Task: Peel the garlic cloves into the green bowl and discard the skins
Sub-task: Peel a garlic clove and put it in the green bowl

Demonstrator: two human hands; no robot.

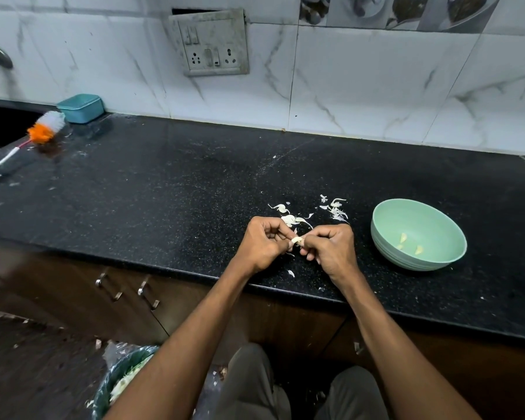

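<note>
I am looking down on the long black speckled stone tabletop [164,183], which is carrying everything the job needs, with the white marbled wall tiles [361,86] running along its far edge. Near the floor at the lower left, the lined waste bin [119,380] is sitting just below the tabletop's near edge, which I judge is handy for sweeping the skins down into it later. To the right, the round pale green plastic bowl [419,234] is standing close beside the hands, and three peeled yellowish garlic cloves [406,242] are already lying inside, so a finished clove needs only a short reach.

My left hand [264,244] and right hand [331,247] are meeting over the near part of the tabletop, both grips narrow and pinching the same small whitish garlic clove [297,239] from either side, the left steadying it while the right seems to be picking at the skin. Just beyond them, the thin white papery garlic skins [334,209] are lying scattered, not yet discarded.

Far left, the white and orange bristle brush [43,128] and the teal plastic box [81,107] are lying well apart from the work. Nothing is standing between the hands and the bowl.
</note>
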